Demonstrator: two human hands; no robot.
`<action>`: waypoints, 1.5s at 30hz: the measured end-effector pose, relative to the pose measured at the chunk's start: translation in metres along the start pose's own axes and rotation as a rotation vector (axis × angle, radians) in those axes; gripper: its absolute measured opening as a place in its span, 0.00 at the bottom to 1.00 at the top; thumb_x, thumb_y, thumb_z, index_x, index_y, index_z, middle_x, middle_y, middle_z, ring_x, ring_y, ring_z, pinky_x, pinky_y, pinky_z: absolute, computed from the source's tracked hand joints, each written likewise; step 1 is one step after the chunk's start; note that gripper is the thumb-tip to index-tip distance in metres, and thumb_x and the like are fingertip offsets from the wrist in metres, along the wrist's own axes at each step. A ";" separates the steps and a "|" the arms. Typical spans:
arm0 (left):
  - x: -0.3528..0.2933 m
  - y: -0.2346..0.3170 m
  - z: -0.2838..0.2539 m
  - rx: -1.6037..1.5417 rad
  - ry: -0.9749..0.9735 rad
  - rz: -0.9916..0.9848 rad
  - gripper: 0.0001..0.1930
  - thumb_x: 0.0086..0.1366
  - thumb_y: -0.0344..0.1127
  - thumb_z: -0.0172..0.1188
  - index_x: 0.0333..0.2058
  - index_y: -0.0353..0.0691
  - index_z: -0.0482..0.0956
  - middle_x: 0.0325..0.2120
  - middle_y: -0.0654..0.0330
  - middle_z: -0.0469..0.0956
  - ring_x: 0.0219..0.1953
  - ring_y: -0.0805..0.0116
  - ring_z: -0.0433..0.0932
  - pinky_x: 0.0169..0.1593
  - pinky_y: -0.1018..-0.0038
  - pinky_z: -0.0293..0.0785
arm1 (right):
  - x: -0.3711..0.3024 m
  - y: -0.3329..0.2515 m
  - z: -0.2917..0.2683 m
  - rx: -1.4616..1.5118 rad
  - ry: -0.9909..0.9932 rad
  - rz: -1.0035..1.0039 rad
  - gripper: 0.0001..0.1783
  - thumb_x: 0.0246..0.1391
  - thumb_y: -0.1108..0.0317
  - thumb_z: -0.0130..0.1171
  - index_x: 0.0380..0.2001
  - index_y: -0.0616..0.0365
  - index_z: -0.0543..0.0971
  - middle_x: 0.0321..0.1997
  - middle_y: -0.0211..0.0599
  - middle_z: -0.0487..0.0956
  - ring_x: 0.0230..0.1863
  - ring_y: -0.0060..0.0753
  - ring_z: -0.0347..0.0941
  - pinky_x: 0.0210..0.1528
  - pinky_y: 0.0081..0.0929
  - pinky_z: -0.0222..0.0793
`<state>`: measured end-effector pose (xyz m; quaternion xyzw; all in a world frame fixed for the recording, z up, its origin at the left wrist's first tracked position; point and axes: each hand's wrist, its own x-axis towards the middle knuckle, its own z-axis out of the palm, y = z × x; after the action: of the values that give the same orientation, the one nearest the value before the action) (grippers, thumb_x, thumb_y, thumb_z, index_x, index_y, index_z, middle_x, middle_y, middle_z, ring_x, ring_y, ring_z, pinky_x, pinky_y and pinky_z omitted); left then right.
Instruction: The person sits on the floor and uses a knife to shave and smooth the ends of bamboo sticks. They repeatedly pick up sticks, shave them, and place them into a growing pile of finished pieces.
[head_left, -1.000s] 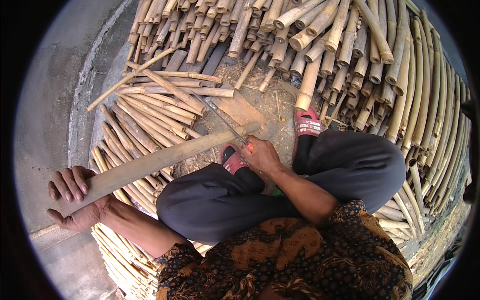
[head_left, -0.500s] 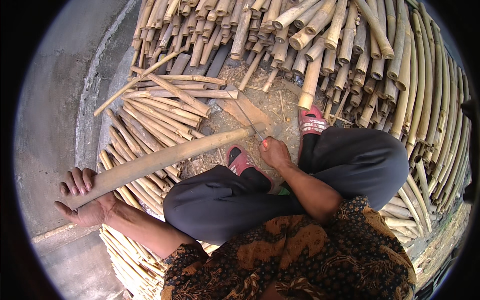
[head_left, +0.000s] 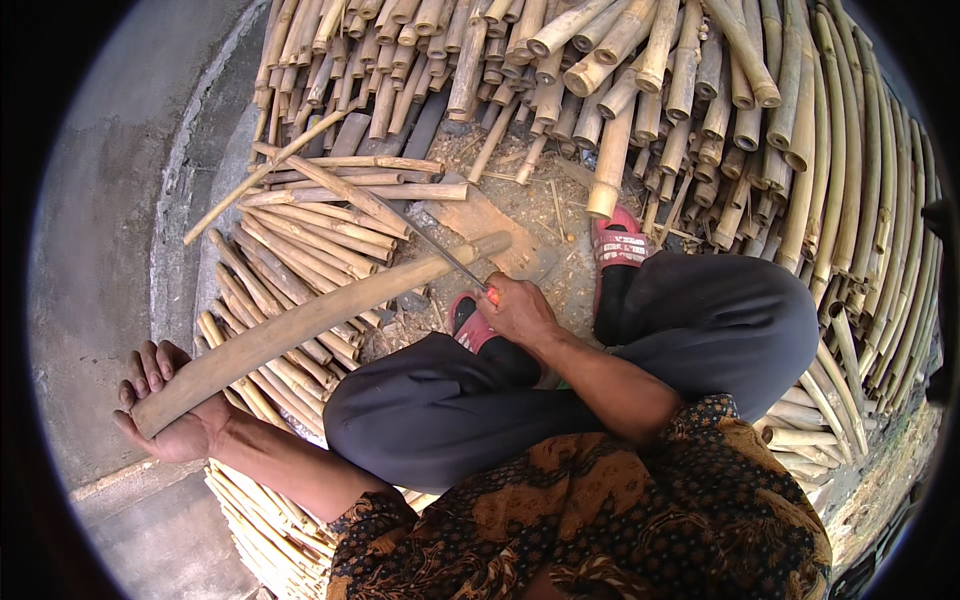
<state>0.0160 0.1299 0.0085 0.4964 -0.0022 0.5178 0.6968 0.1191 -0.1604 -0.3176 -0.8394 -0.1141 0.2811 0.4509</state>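
A thick, tan bamboo pole (head_left: 300,325) slants from the far left of my lap up to the middle of the ground. My left hand (head_left: 175,410) is closed round its near left end, palm up with the fingers curled over it. In my right hand (head_left: 520,308) is a long, thin-bladed knife (head_left: 440,245) with a red handle, gripped in a fist. Its blade crosses the pole near the far end and points up and left. Whether the edge bites into the bamboo I cannot tell.
Cut bamboo lengths (head_left: 310,265) lie in a pile under and beside the pole. Stacked bamboo poles (head_left: 690,90) fill the back and right. A flat brown board (head_left: 480,220) and shavings lie on the ground by my pink sandals (head_left: 620,240). A grey concrete surface (head_left: 110,250) runs along the left.
My right hand has drawn the knife left along the pole, away from its far end. The far end has shifted slightly left and up; my left hand keeps its hold.
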 end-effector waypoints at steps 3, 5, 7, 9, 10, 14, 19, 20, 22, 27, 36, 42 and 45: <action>-0.006 -0.001 0.010 -0.014 0.032 0.080 0.20 0.69 0.53 0.56 0.31 0.40 0.71 0.24 0.61 0.64 0.26 0.68 0.63 0.30 0.69 0.62 | 0.000 -0.003 0.000 0.018 0.040 0.036 0.17 0.57 0.56 0.59 0.40 0.61 0.81 0.37 0.61 0.83 0.43 0.66 0.80 0.46 0.52 0.76; -0.008 -0.004 0.018 0.048 0.083 0.093 0.22 0.70 0.55 0.55 0.31 0.38 0.71 0.23 0.61 0.64 0.25 0.68 0.62 0.29 0.69 0.61 | 0.001 -0.004 0.001 -0.007 0.058 0.081 0.18 0.57 0.56 0.59 0.40 0.61 0.81 0.37 0.61 0.82 0.43 0.66 0.80 0.46 0.52 0.75; -0.008 -0.008 0.022 0.199 0.252 0.174 0.23 0.71 0.56 0.53 0.32 0.38 0.71 0.23 0.60 0.65 0.25 0.67 0.63 0.29 0.70 0.61 | 0.001 -0.005 0.001 -0.004 0.064 0.055 0.18 0.57 0.56 0.59 0.40 0.61 0.81 0.37 0.61 0.82 0.43 0.66 0.80 0.47 0.52 0.75; -0.008 -0.008 0.022 0.213 0.261 0.147 0.23 0.71 0.56 0.53 0.32 0.39 0.71 0.24 0.60 0.65 0.28 0.66 0.65 0.32 0.68 0.63 | 0.000 -0.004 0.000 0.014 -0.021 -0.084 0.18 0.57 0.56 0.58 0.41 0.62 0.81 0.37 0.62 0.82 0.43 0.65 0.80 0.47 0.52 0.76; -0.007 -0.007 0.021 0.208 0.211 0.128 0.23 0.71 0.56 0.53 0.32 0.39 0.71 0.25 0.59 0.66 0.29 0.65 0.65 0.33 0.68 0.64 | -0.001 -0.004 0.000 -0.015 0.030 -0.031 0.18 0.57 0.57 0.58 0.41 0.62 0.81 0.37 0.62 0.82 0.42 0.65 0.80 0.47 0.52 0.75; 0.001 -0.001 0.009 0.256 0.288 0.060 0.18 0.73 0.51 0.51 0.33 0.40 0.71 0.30 0.57 0.66 0.35 0.60 0.67 0.43 0.60 0.69 | -0.001 0.000 -0.004 -0.010 0.077 0.103 0.18 0.57 0.56 0.58 0.41 0.61 0.81 0.37 0.62 0.82 0.42 0.66 0.80 0.48 0.52 0.75; 0.006 0.000 -0.010 -0.079 -0.007 -0.063 0.16 0.73 0.48 0.51 0.31 0.43 0.71 0.24 0.62 0.64 0.27 0.70 0.64 0.31 0.73 0.65 | 0.000 0.006 -0.005 0.002 -0.038 -0.120 0.19 0.57 0.55 0.57 0.41 0.60 0.82 0.38 0.61 0.83 0.43 0.65 0.80 0.48 0.52 0.76; 0.004 0.000 -0.012 -0.089 -0.040 -0.071 0.17 0.72 0.50 0.52 0.31 0.43 0.71 0.23 0.62 0.64 0.26 0.71 0.64 0.31 0.73 0.65 | 0.000 0.005 -0.004 -0.043 -0.018 -0.009 0.19 0.57 0.56 0.57 0.41 0.60 0.82 0.38 0.61 0.83 0.43 0.65 0.80 0.48 0.52 0.76; 0.003 0.001 -0.013 -0.191 -0.098 -0.094 0.18 0.71 0.52 0.53 0.32 0.42 0.72 0.22 0.63 0.65 0.24 0.71 0.64 0.30 0.74 0.64 | 0.000 0.005 -0.005 -0.003 0.012 -0.001 0.19 0.57 0.56 0.57 0.40 0.61 0.81 0.38 0.61 0.83 0.43 0.65 0.80 0.48 0.51 0.76; 0.000 -0.001 -0.008 -0.080 -0.033 0.019 0.24 0.70 0.59 0.55 0.33 0.40 0.72 0.22 0.63 0.66 0.24 0.71 0.66 0.29 0.72 0.64 | 0.000 0.007 -0.004 -0.021 0.072 0.091 0.18 0.56 0.56 0.57 0.39 0.60 0.82 0.36 0.60 0.83 0.41 0.66 0.80 0.48 0.52 0.76; 0.006 0.001 -0.013 -0.048 0.016 -0.062 0.21 0.73 0.54 0.54 0.31 0.42 0.70 0.23 0.63 0.63 0.24 0.71 0.64 0.30 0.72 0.65 | 0.002 0.012 -0.007 -0.046 0.103 0.109 0.18 0.56 0.56 0.57 0.37 0.60 0.80 0.34 0.61 0.82 0.41 0.66 0.79 0.45 0.53 0.75; 0.003 0.003 -0.013 -0.226 -0.174 -0.095 0.21 0.70 0.52 0.59 0.30 0.39 0.72 0.22 0.63 0.65 0.19 0.73 0.64 0.23 0.76 0.63 | -0.004 -0.001 -0.008 -0.086 0.009 -0.008 0.19 0.58 0.56 0.55 0.40 0.63 0.81 0.37 0.62 0.83 0.42 0.65 0.81 0.49 0.53 0.76; 0.002 0.002 -0.006 -0.228 -0.148 -0.110 0.19 0.71 0.50 0.58 0.27 0.40 0.74 0.22 0.63 0.66 0.18 0.75 0.66 0.22 0.76 0.64 | -0.002 -0.003 -0.011 -0.086 0.132 0.277 0.18 0.57 0.55 0.57 0.39 0.60 0.81 0.36 0.62 0.82 0.42 0.67 0.80 0.48 0.53 0.75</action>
<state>0.0128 0.1352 0.0077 0.4501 -0.0851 0.4372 0.7740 0.1238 -0.1670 -0.3093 -0.8824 0.0209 0.2795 0.3779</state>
